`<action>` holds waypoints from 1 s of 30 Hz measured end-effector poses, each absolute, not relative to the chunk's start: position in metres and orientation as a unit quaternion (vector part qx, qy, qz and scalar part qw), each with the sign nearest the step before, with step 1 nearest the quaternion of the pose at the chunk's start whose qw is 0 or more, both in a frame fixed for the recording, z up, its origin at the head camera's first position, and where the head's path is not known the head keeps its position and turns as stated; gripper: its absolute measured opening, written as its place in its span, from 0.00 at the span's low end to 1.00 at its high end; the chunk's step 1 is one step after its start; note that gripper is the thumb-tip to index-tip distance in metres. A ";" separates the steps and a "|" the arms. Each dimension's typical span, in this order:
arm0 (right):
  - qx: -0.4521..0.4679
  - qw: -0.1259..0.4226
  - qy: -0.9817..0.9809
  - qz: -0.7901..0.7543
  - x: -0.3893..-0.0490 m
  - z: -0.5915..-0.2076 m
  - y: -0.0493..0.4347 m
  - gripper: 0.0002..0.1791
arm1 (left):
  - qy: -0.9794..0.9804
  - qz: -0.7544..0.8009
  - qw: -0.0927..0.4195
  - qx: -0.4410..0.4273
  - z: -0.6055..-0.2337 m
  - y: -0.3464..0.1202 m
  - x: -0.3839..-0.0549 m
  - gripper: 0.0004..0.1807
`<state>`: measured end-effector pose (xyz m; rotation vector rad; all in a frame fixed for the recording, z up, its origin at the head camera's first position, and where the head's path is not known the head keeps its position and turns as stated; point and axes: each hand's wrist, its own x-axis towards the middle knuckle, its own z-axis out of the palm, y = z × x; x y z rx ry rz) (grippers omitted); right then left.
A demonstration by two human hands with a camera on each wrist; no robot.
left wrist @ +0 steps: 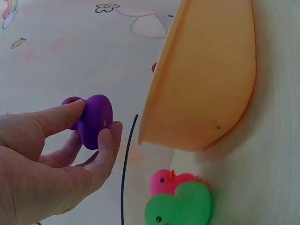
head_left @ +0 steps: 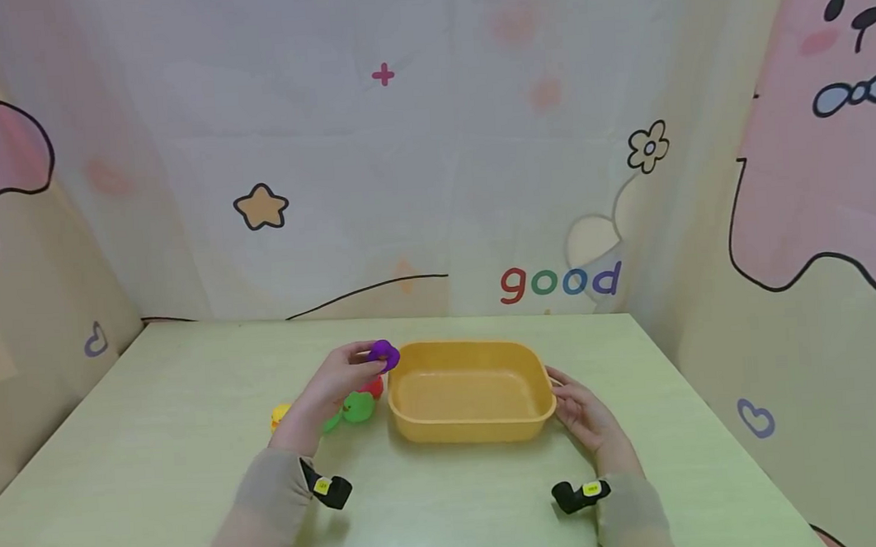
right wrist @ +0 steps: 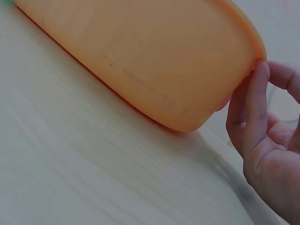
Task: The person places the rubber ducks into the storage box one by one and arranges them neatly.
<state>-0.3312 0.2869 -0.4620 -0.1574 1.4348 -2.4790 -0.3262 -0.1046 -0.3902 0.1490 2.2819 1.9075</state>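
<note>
My left hand [head_left: 342, 376] pinches a purple rubber duck [left wrist: 95, 121] between thumb and fingers, held up by the left end of a yellow plastic basin [head_left: 461, 432]. At the basin's right end, my right hand [right wrist: 272, 136] grips the rim with its fingertips. Nothing lies on the part of the basin's floor that shows. Below my left hand, a green duck [head_left: 359, 407] and a pinkish-red duck [left wrist: 162, 182] sit close together on the table, left of the basin.
Partly hidden by my left wrist are a yellow duck [head_left: 280, 414] and another green toy [head_left: 332, 422]. The pale table [head_left: 450, 504] meets a printed cloth backdrop [head_left: 432, 166] behind the basin, with cloth sides at left and right.
</note>
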 end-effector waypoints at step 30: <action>-0.067 0.145 0.513 -0.843 -0.328 -0.458 0.286 0.21 | 0.822 0.556 0.081 0.095 -0.402 0.062 -0.366 0.22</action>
